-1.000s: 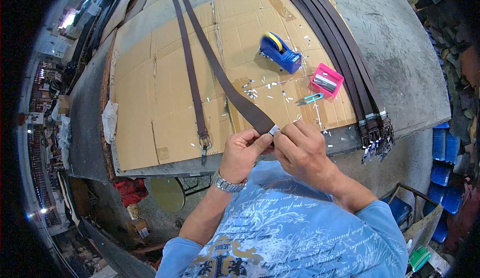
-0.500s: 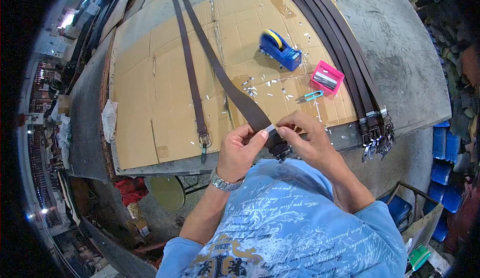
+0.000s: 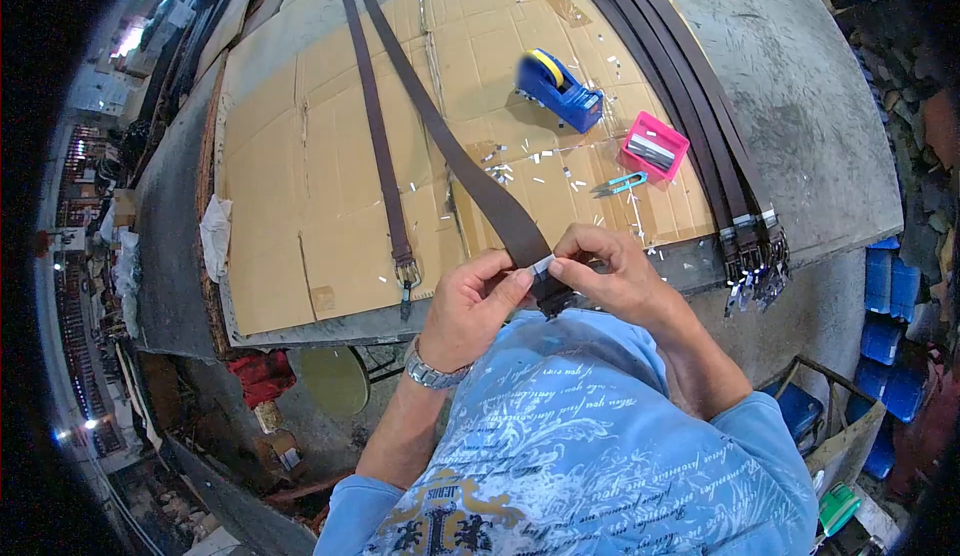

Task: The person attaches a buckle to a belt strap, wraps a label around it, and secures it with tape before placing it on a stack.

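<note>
The left hand (image 3: 478,306) is clamped on a dark brown belt (image 3: 450,146), its thumb pressed over one edge near the buckle end. The right hand (image 3: 615,274) has thumb and forefinger together on the opposite edge, where a pale strip (image 3: 541,265) lies across the strap. Gripping both edges at the strip probably keeps the strap flat and stops it twisting under the fingertips. The buckle end hangs just past the hands, in front of the shirt; its details are too dark to make out. The rest of the strap runs away over cardboard (image 3: 270,156) on the table (image 3: 810,106), which seems to bear its weight so that only the near end needs holding.

To the left of the held belt, and apart from it at the buckle end, lies a second belt (image 3: 375,121), its buckle (image 3: 407,274) toward the person. To the right, loose pale bits (image 3: 502,174) are scattered near a blue tape dispenser (image 3: 565,96), small snips (image 3: 622,185) and a pink box (image 3: 680,144) holding strips, all apparently set within easy reach of the right hand. Beyond the box, more belts (image 3: 690,86) lie together, buckles at the near edge, perhaps so the ends stay lined up.
</note>
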The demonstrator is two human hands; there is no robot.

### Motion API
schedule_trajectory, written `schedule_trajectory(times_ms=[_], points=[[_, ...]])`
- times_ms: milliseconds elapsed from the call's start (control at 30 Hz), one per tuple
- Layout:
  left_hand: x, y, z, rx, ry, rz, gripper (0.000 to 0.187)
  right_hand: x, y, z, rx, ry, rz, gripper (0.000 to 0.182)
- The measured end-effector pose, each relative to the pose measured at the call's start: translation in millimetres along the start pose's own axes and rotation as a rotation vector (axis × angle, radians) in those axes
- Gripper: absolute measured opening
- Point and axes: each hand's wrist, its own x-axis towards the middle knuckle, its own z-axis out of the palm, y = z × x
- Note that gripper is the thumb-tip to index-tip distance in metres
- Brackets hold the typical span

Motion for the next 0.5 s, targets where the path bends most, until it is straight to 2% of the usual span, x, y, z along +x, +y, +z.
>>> schedule_trajectory(times_ms=[167,500], points=[[0.3,0.6,-0.1,0.002,0.004,-0.003,0.017,0.2,1.2,-0.1,-0.01,-0.015,0.021,0.019],[3.0,-3.3,-2.5,0.118,-0.026,0.001,0.014,-1.4,11.8,5.3,-0.105,0.036,-0.078,0.019]])
